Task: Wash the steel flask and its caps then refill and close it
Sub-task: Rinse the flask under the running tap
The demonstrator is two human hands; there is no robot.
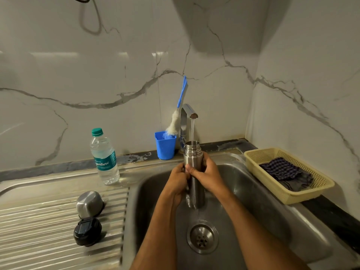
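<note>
Over the sink basin (272, 221), at the centre of the view, the steel flask (192, 160) is held upright in both hands, its open mouth directly under the tap (188, 114), from which a thin stream of water (192, 131) is seen falling into it. The left hand (178, 182) is wrapped round the flask's middle from the 9 o'clock side, and the right hand (207, 173) from the 3 o'clock side; the fingers of each are curled tightly against the steel body, with the right thumb laid across its front. Below the flask, at 6 o'clock, the drain strainer (202, 238) is seen.

On the ribbed drainboard (39, 240), at 8 o'clock, a black inner cap (87, 231) is placed, and just beyond it a steel outer cap (90, 203) is laid upside down. Farther off at 10 o'clock a plastic water bottle (104, 156) with a green lid is stood upright. At 12 o'clock, beside the tap, a blue cup (165, 146) is set on the desk (58, 168), with a bottle brush (178, 112) leaned inside it. At 3 o'clock a cream basket (319, 186) holding a dark checked cloth (282, 170) is set.
</note>
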